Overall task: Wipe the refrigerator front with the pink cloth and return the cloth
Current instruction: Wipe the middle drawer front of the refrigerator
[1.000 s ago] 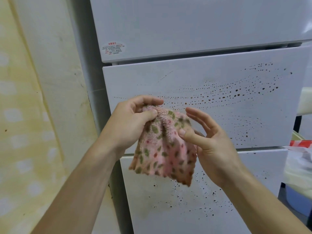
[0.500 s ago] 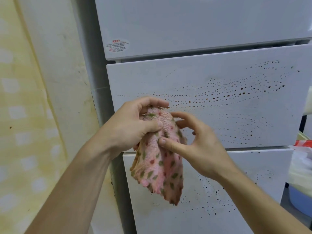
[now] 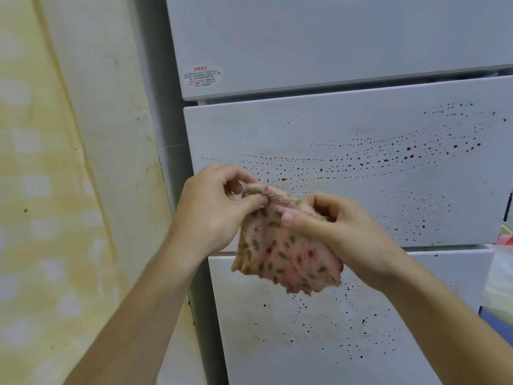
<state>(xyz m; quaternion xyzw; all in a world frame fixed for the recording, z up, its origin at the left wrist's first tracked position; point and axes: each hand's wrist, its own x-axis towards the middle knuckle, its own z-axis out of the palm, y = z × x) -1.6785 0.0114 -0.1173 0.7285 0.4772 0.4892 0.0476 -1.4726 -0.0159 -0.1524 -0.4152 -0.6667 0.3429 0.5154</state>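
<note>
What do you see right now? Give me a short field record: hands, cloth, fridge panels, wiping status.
left hand: pinches the top edge of the pink cloth
right hand: grips the cloth's right side, thumb on top
pink cloth: bunched between both hands, hanging in front of the refrigerator front
brown spots: scattered across the middle panel and the lower panel
top door: no spots visible; sticker at its lower left
wiping: not yet begun, judging by the spots
</note>
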